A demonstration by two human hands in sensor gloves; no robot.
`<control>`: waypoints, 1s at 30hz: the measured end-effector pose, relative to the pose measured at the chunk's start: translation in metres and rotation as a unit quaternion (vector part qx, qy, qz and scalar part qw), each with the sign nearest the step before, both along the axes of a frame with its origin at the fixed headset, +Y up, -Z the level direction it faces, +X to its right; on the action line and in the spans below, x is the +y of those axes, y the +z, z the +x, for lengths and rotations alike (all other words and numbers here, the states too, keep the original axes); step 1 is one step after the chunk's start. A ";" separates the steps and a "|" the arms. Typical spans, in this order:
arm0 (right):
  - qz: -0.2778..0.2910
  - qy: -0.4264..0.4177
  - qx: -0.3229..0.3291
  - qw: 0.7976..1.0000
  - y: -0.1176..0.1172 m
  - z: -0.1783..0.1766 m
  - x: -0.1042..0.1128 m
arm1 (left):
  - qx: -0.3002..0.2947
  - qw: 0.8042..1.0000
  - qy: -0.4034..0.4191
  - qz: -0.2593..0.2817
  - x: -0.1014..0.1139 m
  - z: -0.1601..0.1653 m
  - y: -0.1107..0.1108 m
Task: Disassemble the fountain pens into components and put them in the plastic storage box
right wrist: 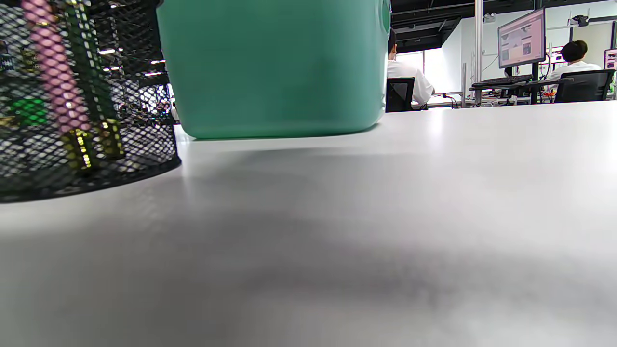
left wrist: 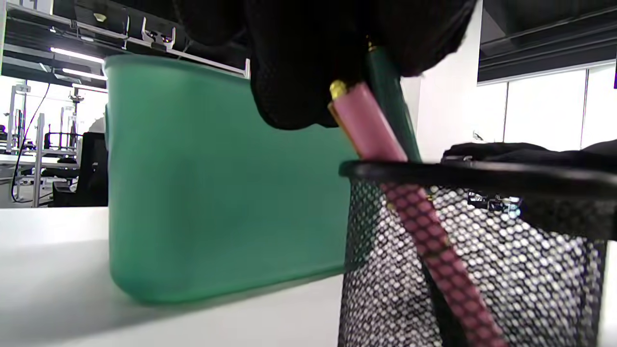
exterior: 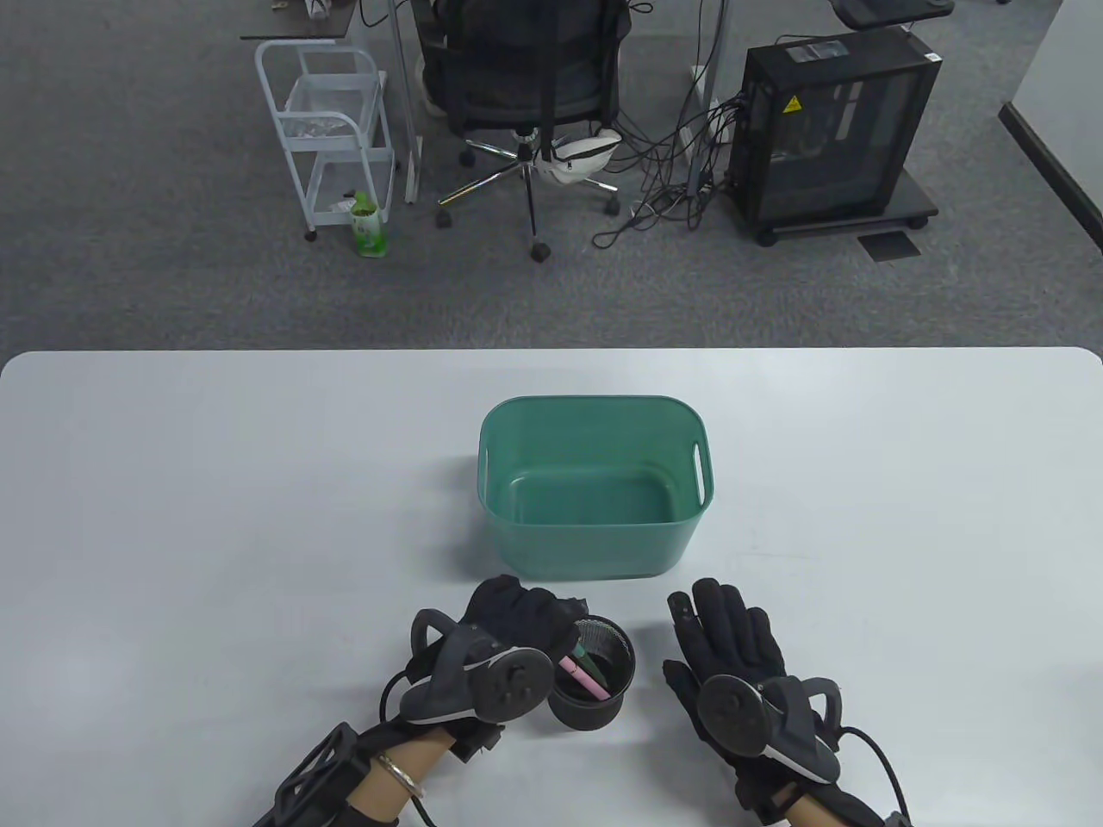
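Note:
A black mesh pen cup [exterior: 595, 689] stands near the table's front edge, just in front of the empty green plastic box [exterior: 595, 431]. A pink pen [exterior: 584, 676] and a dark green pen [exterior: 591, 663] lean in the cup. My left hand [exterior: 551, 622] curls over the cup's left rim. In the left wrist view its fingers [left wrist: 308, 72] close round the top of the green pen [left wrist: 391, 108], and the pink pen [left wrist: 368, 125] lies just beside them. My right hand [exterior: 728, 624] rests flat on the table to the right of the cup, holding nothing. The right wrist view shows the cup [right wrist: 144, 120] and the box [right wrist: 274, 67], with no fingers in sight.
The white table [exterior: 905, 517] stretches wide on both sides of the box. Beyond its far edge are an office chair [exterior: 526, 77], a white cart [exterior: 332, 138] and a computer tower [exterior: 831, 129]. A seated person [right wrist: 407, 82] and a monitor [right wrist: 520, 38] show far off.

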State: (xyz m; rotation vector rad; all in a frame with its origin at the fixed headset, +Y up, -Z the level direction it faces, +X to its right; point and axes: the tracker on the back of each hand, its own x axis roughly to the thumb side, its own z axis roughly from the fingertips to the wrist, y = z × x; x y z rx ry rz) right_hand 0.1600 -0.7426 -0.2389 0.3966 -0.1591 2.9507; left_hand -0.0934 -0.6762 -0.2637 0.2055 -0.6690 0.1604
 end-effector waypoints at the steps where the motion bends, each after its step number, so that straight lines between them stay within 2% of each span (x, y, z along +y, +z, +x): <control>1: 0.000 0.000 0.000 1.000 0.000 0.000 0.000 | 0.001 1.000 0.006 0.003 0.003 -0.001 0.001; 17: -0.003 0.002 0.003 1.000 0.000 -0.001 -0.001 | 0.001 0.985 0.132 0.107 0.061 -0.020 0.029; 30: 0.000 -0.001 0.002 1.000 0.001 -0.001 0.000 | 0.000 0.970 0.210 0.120 0.074 -0.040 0.032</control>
